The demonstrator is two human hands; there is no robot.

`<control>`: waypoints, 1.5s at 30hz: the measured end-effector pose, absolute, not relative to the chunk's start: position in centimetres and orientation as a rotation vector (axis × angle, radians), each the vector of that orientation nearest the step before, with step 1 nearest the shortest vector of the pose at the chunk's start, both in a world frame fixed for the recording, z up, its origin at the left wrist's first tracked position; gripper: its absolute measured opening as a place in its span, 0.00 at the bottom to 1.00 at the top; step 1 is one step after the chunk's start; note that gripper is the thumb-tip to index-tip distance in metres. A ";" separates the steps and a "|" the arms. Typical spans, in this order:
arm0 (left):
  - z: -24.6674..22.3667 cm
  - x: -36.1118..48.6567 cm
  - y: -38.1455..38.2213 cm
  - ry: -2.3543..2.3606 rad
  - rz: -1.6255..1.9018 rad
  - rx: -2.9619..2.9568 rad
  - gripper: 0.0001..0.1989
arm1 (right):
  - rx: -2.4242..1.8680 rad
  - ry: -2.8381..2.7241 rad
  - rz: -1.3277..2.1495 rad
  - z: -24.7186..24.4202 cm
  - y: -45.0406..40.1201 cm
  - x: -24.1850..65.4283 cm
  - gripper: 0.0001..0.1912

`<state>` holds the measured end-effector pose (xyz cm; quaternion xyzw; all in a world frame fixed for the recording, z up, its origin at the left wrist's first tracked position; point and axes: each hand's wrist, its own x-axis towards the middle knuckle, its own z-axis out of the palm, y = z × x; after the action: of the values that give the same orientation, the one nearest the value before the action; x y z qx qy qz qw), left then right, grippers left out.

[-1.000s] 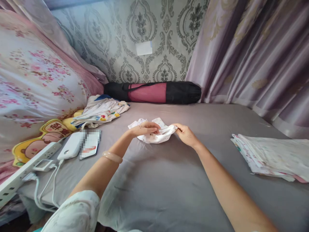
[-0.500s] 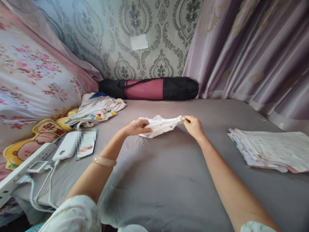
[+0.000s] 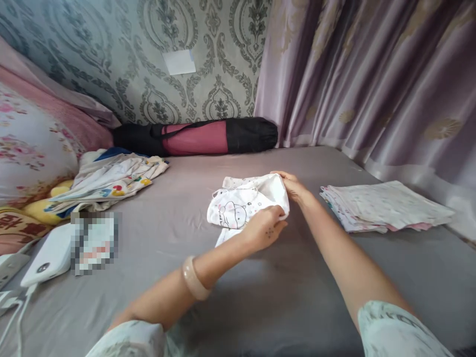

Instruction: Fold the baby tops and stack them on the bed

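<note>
A small white cloth garment [image 3: 232,210] with a cartoon animal print is held up just over the grey bedsheet [image 3: 178,198], near the middle of the view. My left hand [image 3: 267,228], with a pale bangle on its wrist, pinches the garment's lower right edge. At the upper right edge, my right hand [image 3: 292,187] grips the cloth, its fingers partly behind it. Between the two hands the fabric gapes and shows its plain inner side. The garment's exact kind is hard to make out.
To the right lies a folded cloth stack [image 3: 386,206]. A loose clothes pile [image 3: 111,178], a white power bank [image 3: 52,253] and a blurred-out phone [image 3: 96,243] are on the left. Along the wall rests a black and pink rolled bag [image 3: 195,138].
My left hand has moved rightward across to the garment's near right edge. The garment has turned, so its cartoon print now shows. The view has swung right.
</note>
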<state>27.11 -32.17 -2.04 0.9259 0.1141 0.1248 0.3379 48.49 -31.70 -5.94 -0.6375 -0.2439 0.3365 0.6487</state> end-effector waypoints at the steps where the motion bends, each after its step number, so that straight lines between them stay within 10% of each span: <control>1: -2.4 27.7 -32.9 0.216 0.279 2.385 0.10 | -1.476 -0.543 0.803 -5.7 -32.2 48.8 0.16; 12: -1.8 29.5 -23.5 0.112 0.270 2.322 0.12 | -2.015 -0.511 0.643 -3.5 -41.3 47.2 0.07; 28: -5.0 41.2 -16.6 0.075 0.123 2.504 0.14 | -2.630 -0.963 0.343 -5.5 -42.2 42.0 0.19; 45: -3.4 40.3 -17.3 0.008 0.206 2.293 0.09 | -1.972 -0.837 0.576 -6.3 -43.4 42.5 0.12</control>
<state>40.32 -17.29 -3.37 0.9094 0.0033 0.0819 0.4077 42.54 -43.36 -6.32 -0.7958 -0.3380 0.2323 0.4455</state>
